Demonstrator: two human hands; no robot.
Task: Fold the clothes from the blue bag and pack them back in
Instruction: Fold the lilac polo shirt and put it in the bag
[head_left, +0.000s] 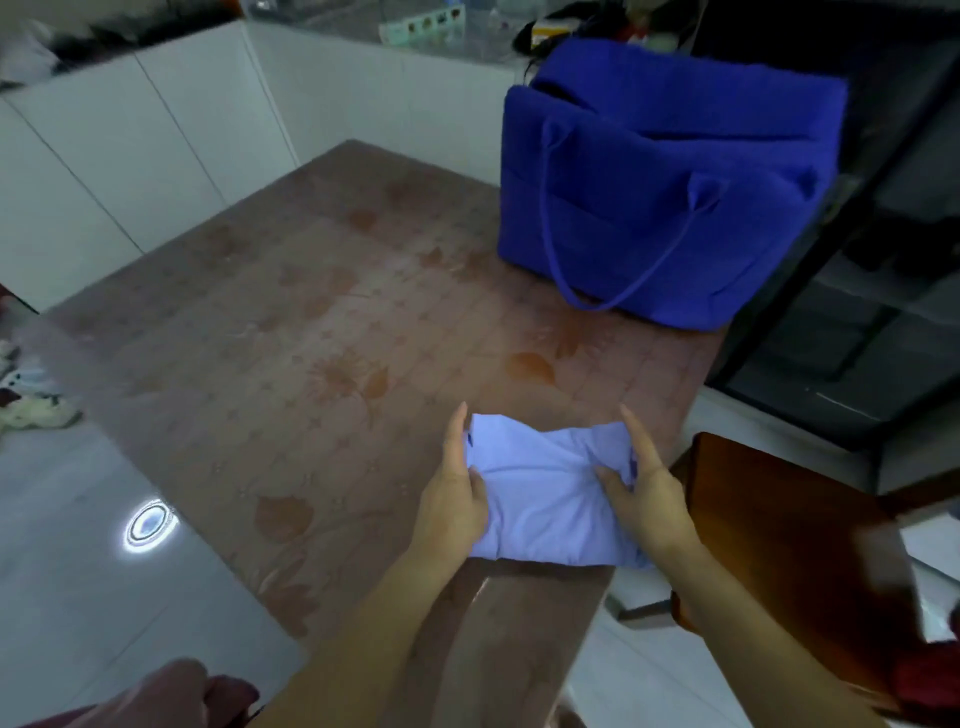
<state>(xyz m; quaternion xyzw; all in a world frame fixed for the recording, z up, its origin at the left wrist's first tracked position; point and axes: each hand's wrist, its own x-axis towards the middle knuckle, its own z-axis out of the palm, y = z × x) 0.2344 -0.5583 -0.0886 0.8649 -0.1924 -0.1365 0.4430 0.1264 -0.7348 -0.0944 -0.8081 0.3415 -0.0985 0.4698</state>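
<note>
While the blue bag (665, 208) stands apart, a chair (789, 530) flanks the folded garment (545, 499).

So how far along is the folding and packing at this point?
Done: one light blue garment looks folded into a compact rectangle on the table. In hand: the left hand and right hand hold its two sides, thumbs on top. Left: it is not yet in the blue bag, which stands at the table's far end. What the bag already holds cannot be seen.
</note>
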